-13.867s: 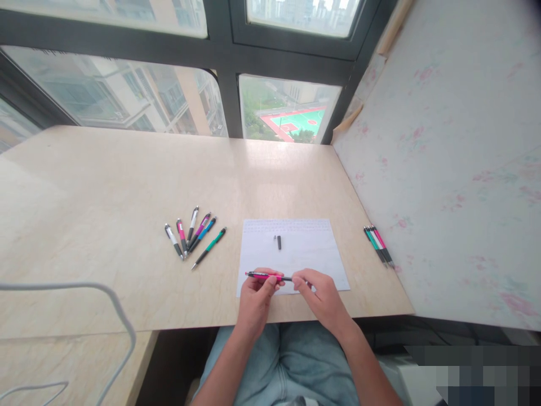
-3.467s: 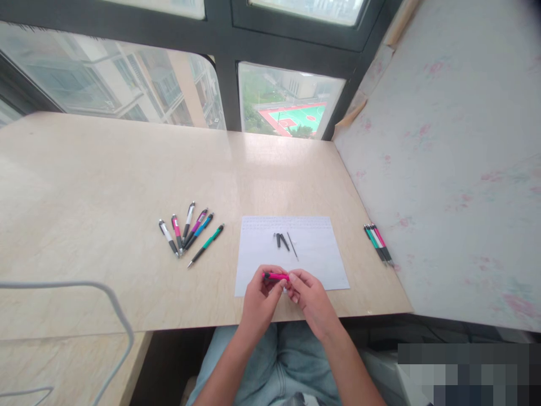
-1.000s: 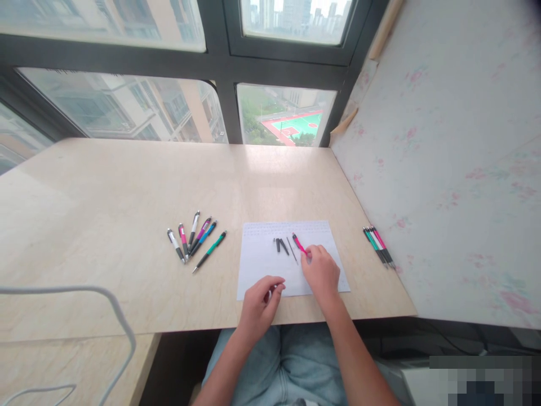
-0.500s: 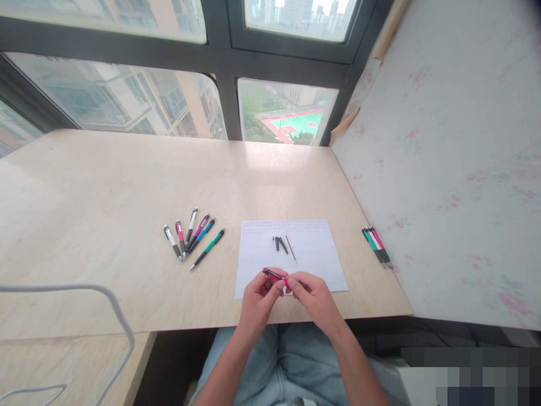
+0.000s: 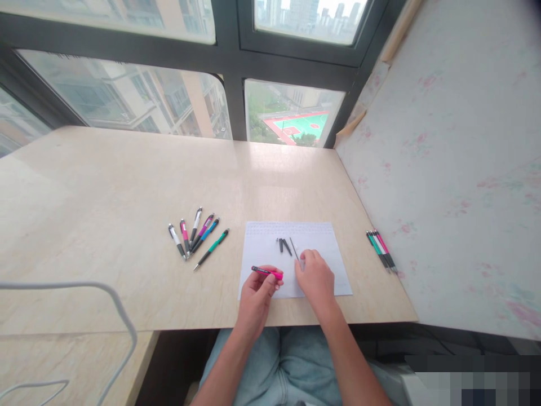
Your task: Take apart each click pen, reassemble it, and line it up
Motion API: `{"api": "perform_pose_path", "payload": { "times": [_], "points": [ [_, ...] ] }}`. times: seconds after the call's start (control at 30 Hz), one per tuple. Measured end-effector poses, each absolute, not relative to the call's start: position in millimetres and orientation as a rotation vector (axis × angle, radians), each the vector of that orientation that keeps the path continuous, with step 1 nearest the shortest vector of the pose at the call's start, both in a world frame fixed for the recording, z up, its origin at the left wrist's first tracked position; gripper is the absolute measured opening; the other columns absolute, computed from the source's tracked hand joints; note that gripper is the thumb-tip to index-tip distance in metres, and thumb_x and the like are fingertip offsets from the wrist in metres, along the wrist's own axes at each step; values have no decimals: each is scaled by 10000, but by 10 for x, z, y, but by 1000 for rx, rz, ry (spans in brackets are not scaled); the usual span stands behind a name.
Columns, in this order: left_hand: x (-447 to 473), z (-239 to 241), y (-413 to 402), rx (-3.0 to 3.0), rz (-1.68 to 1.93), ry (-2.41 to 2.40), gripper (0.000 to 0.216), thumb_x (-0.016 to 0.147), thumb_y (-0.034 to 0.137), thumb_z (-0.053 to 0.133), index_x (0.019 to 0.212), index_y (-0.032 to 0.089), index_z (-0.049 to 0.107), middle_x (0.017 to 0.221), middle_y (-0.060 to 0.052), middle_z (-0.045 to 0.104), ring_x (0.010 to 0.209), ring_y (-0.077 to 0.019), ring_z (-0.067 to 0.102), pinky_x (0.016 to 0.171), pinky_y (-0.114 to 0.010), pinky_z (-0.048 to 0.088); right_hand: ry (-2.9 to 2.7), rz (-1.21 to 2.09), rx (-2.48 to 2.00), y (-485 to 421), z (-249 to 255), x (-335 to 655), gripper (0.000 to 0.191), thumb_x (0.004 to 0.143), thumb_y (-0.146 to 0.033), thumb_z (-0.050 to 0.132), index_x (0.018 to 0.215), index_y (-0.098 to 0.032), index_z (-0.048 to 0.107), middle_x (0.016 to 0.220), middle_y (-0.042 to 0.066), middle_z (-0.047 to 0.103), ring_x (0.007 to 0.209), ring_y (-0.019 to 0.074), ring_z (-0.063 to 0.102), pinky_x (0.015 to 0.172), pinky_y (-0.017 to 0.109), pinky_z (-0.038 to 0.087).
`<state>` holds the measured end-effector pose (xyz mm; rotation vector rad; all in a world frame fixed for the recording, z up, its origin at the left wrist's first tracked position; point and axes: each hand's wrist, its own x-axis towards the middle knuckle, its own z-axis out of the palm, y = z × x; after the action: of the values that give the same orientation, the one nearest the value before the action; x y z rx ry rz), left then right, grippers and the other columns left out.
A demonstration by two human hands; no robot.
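Note:
My left hand (image 5: 256, 294) is closed around a pink pen barrel (image 5: 270, 274) with a black clip, held slantwise over the front left of a white sheet of paper (image 5: 262, 248). My right hand (image 5: 315, 277) is low over the paper's right half. Its thumb and bent fingers close about the lower end of a thin dark pen refill (image 5: 294, 248), whose tip they hide. Left of the refill lie two short black pen parts, a grip (image 5: 281, 245) and a slimmer piece (image 5: 287, 247). A tiny grey part (image 5: 277, 240) is beside them.
Several click pens lie fanned out on the left of the desk, a green pen (image 5: 212, 248) nearest the paper. Another row of pens (image 5: 381, 251) rests by the papered wall (image 5: 456, 169). A grey cable (image 5: 114, 299) loops at the left front. Windows stand behind the desk.
My right hand has left the pink barrel and moved forward and right to the refill. The left hand keeps the barrel, now slightly further left. The view has shifted slightly.

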<state>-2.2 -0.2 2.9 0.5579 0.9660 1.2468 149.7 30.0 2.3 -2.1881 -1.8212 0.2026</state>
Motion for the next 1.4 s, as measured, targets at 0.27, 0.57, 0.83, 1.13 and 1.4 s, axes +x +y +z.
{"api": "perform_pose_path", "payload": {
  "times": [0.27, 0.57, 0.83, 1.13, 1.4],
  "points": [
    [-31, 12, -8, 532, 1247, 939, 226, 789, 293, 768, 960, 160, 702, 943, -72, 713, 759, -123, 634, 722, -258, 511, -1825, 129, -2239, 315, 52, 1457, 159, 954, -201, 493, 858, -203, 620, 882, 90, 665, 790, 217, 617, 552, 297, 296],
    [-24, 5, 8, 451, 1269, 892, 207, 777, 242, 780, 950, 153, 708, 905, -54, 699, 740, -108, 617, 698, -219, 488, -1836, 283, -2359, 313, 208, 1441, 103, 938, -257, 559, 905, -196, 636, 954, 68, 670, 895, 208, 625, 584, 274, 329],
    [-26, 21, 8, 431, 1267, 876, 200, 773, 226, 784, 943, 148, 714, 889, -53, 695, 734, -109, 614, 691, -217, 481, -1807, 312, -2291, 426, 184, 1497, 127, 938, -282, 548, 932, -203, 647, 959, 56, 679, 860, 195, 632, 596, 279, 338],
    [-27, 26, 11, 419, 1271, 862, 194, 779, 227, 782, 943, 147, 715, 883, -50, 695, 731, -105, 617, 697, -215, 484, -1807, 294, -2190, 652, 83, 1520, 141, 933, -205, 526, 909, -193, 664, 961, 73, 670, 845, 190, 613, 600, 272, 344],
    [-39, 14, 15, 393, 1270, 841, 178, 791, 227, 776, 944, 155, 718, 908, -48, 700, 740, -98, 627, 689, -202, 486, -1563, 662, -1833, 305, 186, 1565, 131, 901, -246, 557, 838, -194, 659, 817, 36, 701, 719, 181, 632, 679, 296, 451]
  ]
}}
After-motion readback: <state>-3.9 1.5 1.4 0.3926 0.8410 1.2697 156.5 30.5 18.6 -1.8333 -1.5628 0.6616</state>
